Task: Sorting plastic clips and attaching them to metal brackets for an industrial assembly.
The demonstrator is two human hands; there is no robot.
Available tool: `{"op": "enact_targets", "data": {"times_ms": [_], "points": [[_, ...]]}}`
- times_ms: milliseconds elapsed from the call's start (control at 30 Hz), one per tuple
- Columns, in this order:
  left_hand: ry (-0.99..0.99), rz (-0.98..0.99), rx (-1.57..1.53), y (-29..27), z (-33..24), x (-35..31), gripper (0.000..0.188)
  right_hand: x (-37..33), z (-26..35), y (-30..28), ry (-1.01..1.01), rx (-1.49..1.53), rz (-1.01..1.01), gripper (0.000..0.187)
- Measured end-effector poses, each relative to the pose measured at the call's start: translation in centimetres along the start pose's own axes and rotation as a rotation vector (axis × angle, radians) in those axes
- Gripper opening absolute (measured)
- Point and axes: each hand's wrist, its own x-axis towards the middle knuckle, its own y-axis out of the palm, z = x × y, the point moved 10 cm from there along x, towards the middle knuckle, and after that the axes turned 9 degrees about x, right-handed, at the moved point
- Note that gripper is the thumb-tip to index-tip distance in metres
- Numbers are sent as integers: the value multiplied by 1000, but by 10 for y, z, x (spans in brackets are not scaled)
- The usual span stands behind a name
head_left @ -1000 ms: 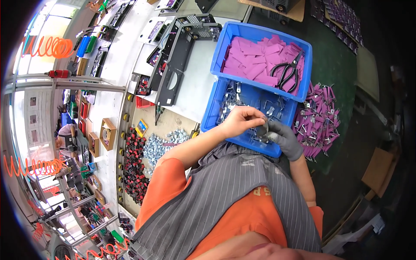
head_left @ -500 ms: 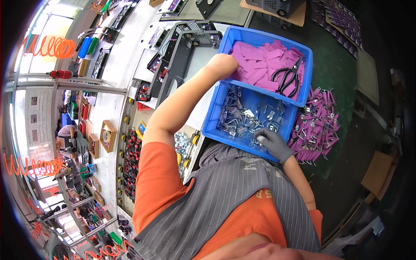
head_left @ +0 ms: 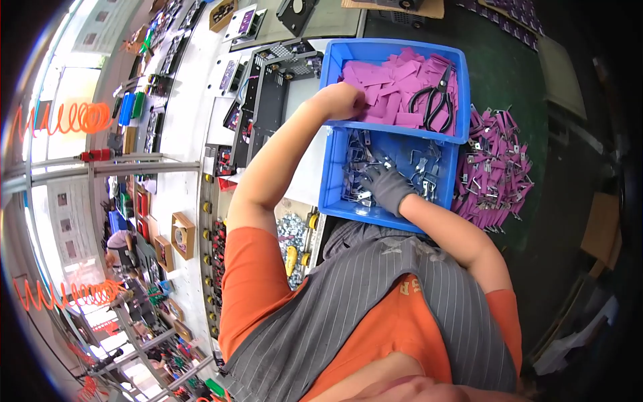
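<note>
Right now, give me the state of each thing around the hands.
Left hand: bare, at the pink strips, grip hidden
Right hand: gloved, down among metal brackets
Far blue bin: open, heaped with strips
Near blue bin: open, holding loose brackets
Black pliers: lying on strips, handles spread
Pink-and-metal pieces: piled beside the bins

- Bright blue, we see, on both rectangular plastic bins (head_left: 362,49)
- We've got purple-pink across the flat rectangular strips (head_left: 382,75)
- Silver gleaming off bent metal brackets (head_left: 362,194)
- Solid grey on the gloved right hand (head_left: 388,187)
- White pinstripes down the dark-grey cloth apron (head_left: 348,295), orange shirt (head_left: 254,258) beneath
</note>
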Motion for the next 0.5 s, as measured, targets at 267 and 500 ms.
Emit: {"op": "enact_targets", "data": {"times_ms": [267, 500], "points": [[-168, -284, -972, -6, 20, -2, 13, 23, -20, 21, 69, 37, 114, 23], [-250, -353, -850, -10, 14, -7, 18, -12, -22, -42, -81, 200, -307, 27]]}}
